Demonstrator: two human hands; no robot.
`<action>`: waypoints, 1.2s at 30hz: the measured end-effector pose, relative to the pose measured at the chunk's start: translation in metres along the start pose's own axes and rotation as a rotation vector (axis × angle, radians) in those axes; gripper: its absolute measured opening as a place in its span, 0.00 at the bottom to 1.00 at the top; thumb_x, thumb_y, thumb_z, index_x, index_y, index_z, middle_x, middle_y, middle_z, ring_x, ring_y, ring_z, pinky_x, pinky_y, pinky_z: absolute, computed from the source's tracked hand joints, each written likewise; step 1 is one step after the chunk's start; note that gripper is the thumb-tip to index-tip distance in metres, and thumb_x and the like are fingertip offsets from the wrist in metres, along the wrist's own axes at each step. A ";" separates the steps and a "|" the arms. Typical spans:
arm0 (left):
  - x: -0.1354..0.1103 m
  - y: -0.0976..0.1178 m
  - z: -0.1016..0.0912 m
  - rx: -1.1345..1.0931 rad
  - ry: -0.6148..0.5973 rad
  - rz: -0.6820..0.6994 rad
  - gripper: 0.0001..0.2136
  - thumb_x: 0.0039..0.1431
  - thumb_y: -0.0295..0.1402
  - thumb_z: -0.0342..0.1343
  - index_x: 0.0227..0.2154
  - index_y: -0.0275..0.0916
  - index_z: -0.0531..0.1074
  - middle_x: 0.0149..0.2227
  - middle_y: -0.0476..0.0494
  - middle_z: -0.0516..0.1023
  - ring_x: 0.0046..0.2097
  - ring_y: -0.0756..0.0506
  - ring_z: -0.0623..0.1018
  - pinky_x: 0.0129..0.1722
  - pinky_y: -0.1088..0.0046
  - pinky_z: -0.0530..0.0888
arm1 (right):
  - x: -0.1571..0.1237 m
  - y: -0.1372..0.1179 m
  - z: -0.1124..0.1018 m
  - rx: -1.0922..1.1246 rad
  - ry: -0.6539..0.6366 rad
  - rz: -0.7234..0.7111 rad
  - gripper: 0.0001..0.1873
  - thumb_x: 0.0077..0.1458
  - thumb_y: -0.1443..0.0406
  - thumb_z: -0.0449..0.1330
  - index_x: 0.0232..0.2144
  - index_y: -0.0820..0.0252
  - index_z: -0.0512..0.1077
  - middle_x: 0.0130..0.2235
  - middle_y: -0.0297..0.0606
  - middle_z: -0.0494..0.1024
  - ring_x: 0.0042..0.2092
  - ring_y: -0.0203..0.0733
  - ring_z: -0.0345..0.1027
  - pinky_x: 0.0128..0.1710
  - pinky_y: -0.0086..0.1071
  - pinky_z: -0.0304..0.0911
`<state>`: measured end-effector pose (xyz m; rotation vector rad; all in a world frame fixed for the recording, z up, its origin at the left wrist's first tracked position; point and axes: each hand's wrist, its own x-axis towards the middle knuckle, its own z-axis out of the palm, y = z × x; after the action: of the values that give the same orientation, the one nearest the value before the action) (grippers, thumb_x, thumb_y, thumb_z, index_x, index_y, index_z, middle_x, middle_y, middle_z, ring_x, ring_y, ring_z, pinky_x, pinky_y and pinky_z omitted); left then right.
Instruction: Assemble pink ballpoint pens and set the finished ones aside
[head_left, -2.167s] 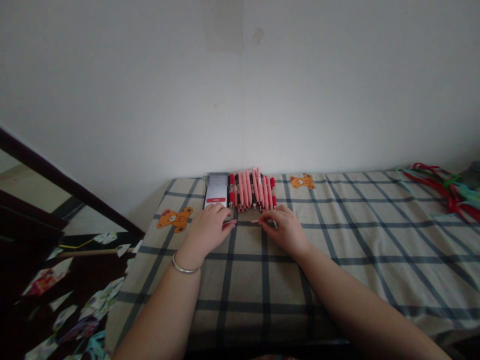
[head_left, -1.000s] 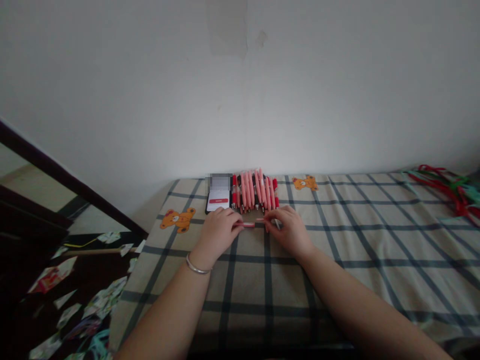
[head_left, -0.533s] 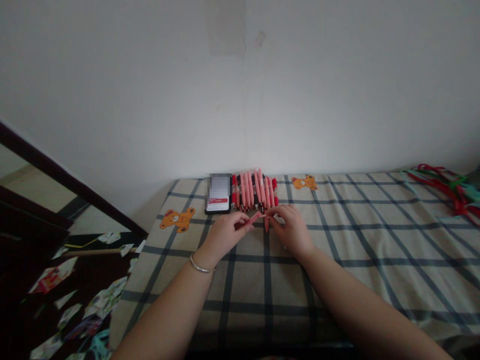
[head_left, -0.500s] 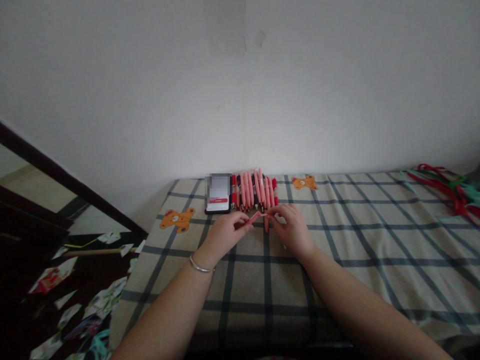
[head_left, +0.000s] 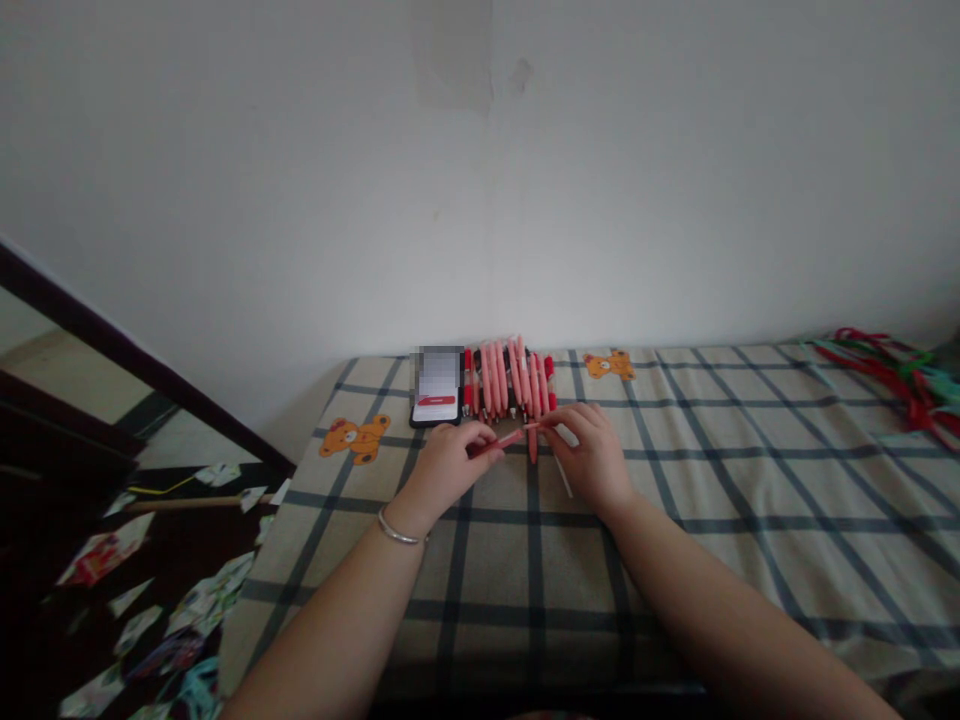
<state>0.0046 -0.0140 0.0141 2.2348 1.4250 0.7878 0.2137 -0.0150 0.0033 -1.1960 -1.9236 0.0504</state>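
Observation:
My left hand (head_left: 452, 465), with a bangle at the wrist, is closed on a pink pen barrel (head_left: 511, 438) that points right. My right hand (head_left: 591, 450) pinches at the barrel's far end, where a small pale piece (head_left: 531, 427) shows between the fingertips. Under the right palm a thin white stick (head_left: 564, 478) slants downward; most of it is hidden by the hand. Just beyond both hands lies a row of pink pens (head_left: 495, 380) with red and dark parts among them. One pink pen (head_left: 533, 447) pokes out toward me between the hands.
A phone (head_left: 436, 410) with a lit screen lies left of the pens on the checked cloth (head_left: 495, 570). Red and green ribbon-like strips (head_left: 911, 390) are heaped at the far right. A white wall (head_left: 637, 200) rises behind; scraps (head_left: 210, 600) litter the lower left.
My hands have shifted slightly, and the barrel now lies flatter. More of the thin white stick shows beneath my right hand. The pen row and phone have stayed put.

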 end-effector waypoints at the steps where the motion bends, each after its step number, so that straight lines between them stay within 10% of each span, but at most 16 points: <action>1: 0.000 0.000 -0.001 0.015 0.003 0.007 0.07 0.53 0.37 0.58 0.32 0.40 0.74 0.30 0.49 0.77 0.32 0.49 0.74 0.35 0.73 0.67 | 0.000 0.000 0.000 -0.006 -0.004 -0.010 0.02 0.55 0.65 0.58 0.32 0.56 0.72 0.34 0.36 0.76 0.38 0.42 0.65 0.39 0.35 0.59; 14: -0.003 0.007 -0.003 0.146 0.025 0.073 0.06 0.53 0.34 0.57 0.33 0.42 0.76 0.30 0.47 0.78 0.32 0.47 0.72 0.34 0.72 0.65 | 0.001 -0.013 -0.001 -0.063 -0.113 -0.181 0.07 0.57 0.64 0.55 0.35 0.55 0.74 0.36 0.38 0.77 0.38 0.42 0.65 0.41 0.36 0.61; 36: -0.002 0.005 0.002 -0.624 -0.207 -0.211 0.10 0.54 0.39 0.53 0.30 0.37 0.71 0.19 0.53 0.70 0.21 0.51 0.70 0.25 0.76 0.67 | 0.003 -0.019 0.002 0.114 -0.157 -0.204 0.13 0.57 0.70 0.53 0.43 0.53 0.71 0.48 0.35 0.75 0.47 0.40 0.67 0.48 0.39 0.61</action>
<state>0.0086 -0.0181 0.0145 1.6111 1.0977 0.7705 0.1986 -0.0223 0.0124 -0.9393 -2.1409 0.1477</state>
